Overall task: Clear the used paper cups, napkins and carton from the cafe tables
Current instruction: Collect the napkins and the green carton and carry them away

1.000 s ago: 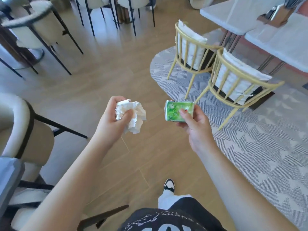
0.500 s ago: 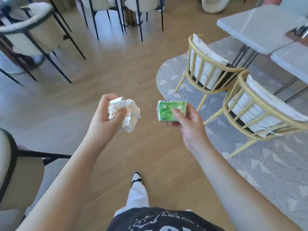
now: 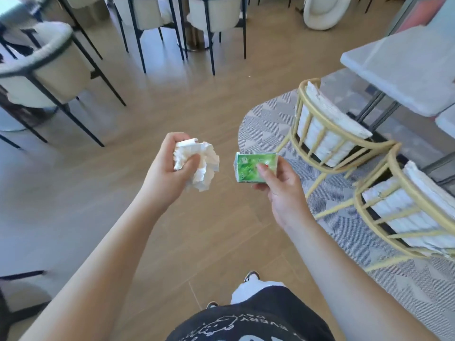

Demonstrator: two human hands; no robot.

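Note:
My left hand [image 3: 167,171] grips a crumpled white napkin wad [image 3: 203,166], fingers curled round it, thumb pressing its front. My right hand [image 3: 280,185] holds a small green drink carton [image 3: 251,166] lying on its side, thumb on its face and fingers underneath. Both hands are out in front of me at waist height above the wooden floor, about a hand's width apart. No paper cups are in view.
Two yellow-framed chairs with white cushions [image 3: 327,134] [image 3: 406,215] stand on a grey patterned rug [image 3: 266,124] to the right, beside a grey table [image 3: 398,67]. Black-legged cream chairs [image 3: 54,67] line the left and back. Wooden floor [image 3: 192,107] stretches ahead.
I have walked forward and turned left; the yellow chairs and grey table slid right and nearer. Both hands keep the same hold on the napkin and the carton.

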